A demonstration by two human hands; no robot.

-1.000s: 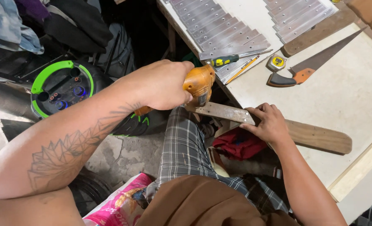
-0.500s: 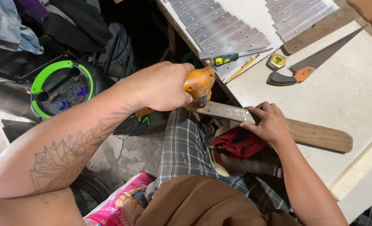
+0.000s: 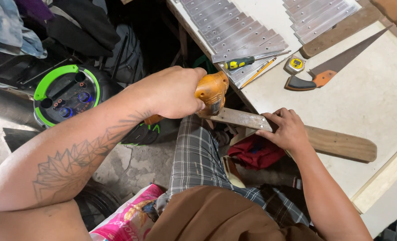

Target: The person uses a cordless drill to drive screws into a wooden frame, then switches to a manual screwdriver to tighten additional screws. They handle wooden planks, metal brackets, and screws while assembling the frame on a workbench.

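- Head view is showing the left hand (image 3: 174, 91) wrapping tight around an orange power drill (image 3: 211, 91), nose pointing down at the end of a flat metal strip (image 3: 238, 118).
- Right hand (image 3: 288, 130) is pressing flat on that strip, fingers spread, pinning it against a wooden board (image 3: 339, 143) that's sticking out over the edge of the white workbench (image 3: 377, 102).
- So the strip is sitting half off the bench edge, right above the person's plaid-shorts lap, and I'd say the drilling step is what's going on here.
- Next move is probably calling for steady downward pressure and keeping the strip from spinning or sliding; can't tell if the bit is actually biting yet, the drill body is hiding it.
- Containers: not really seeing any bins or boxes. More metal strips (image 3: 234, 27) are lying in rows loose on the bench, with a yellow-handled screwdriver (image 3: 247, 61), a pencil (image 3: 259, 72), a tape measure (image 3: 295, 64) and a handsaw (image 3: 332, 67) nearby.
- Down on the floor a pink printed bag (image 3: 127, 221) is peeking in, contents hidden, and a green-ringed speaker (image 3: 64, 93) is sitting to the left.
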